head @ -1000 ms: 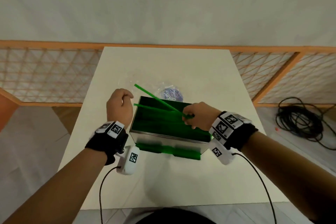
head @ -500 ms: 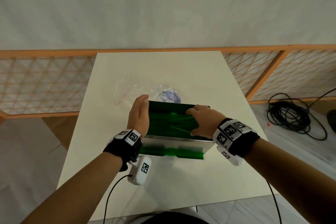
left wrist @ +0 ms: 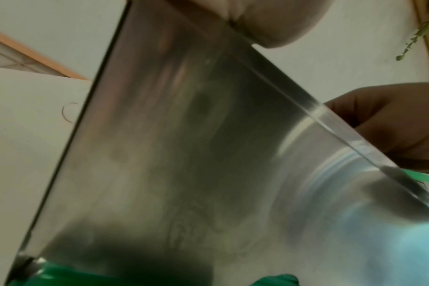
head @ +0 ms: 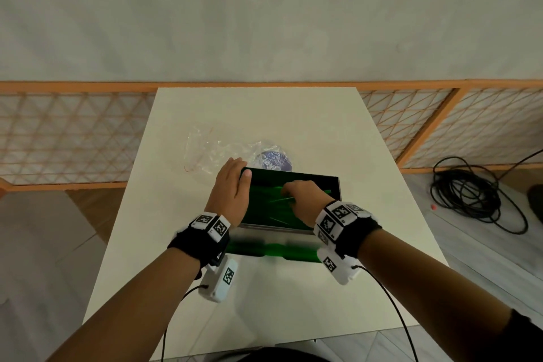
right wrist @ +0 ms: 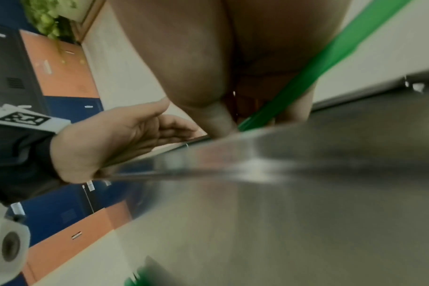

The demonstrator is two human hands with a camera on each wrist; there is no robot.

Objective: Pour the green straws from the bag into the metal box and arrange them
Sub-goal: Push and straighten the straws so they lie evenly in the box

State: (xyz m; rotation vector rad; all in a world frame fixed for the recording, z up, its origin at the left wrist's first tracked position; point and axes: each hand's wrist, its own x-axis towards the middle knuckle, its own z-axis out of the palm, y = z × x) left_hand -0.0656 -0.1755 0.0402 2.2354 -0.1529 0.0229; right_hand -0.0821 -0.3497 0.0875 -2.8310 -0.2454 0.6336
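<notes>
The metal box (head: 337, 185) stands mid-table with green straws (head: 264, 197) lying inside. My left hand (head: 232, 188) lies flat against its left wall, fingers straight, thumb on the rim. My right hand (head: 299, 197) reaches into the box with curled fingers. In the right wrist view those fingers (right wrist: 196, 67) pinch a green straw (right wrist: 331, 58) above the box rim (right wrist: 306, 193), and the left hand (right wrist: 110, 139) shows at the far wall. The left wrist view is filled by the box wall (left wrist: 184, 154). The clear bag (head: 211, 150) lies crumpled behind the box.
A blue printed patch (head: 274, 160) shows at the bag, just behind the box. The white table (head: 264, 317) has bare room at the front and back. An orange lattice rail (head: 73, 132) runs behind it. Black cable (head: 476, 197) is coiled on the floor to the right.
The straws that stuck up across the box have gone down inside with my right hand. My left hand has moved from beside the box to flat against its left wall.
</notes>
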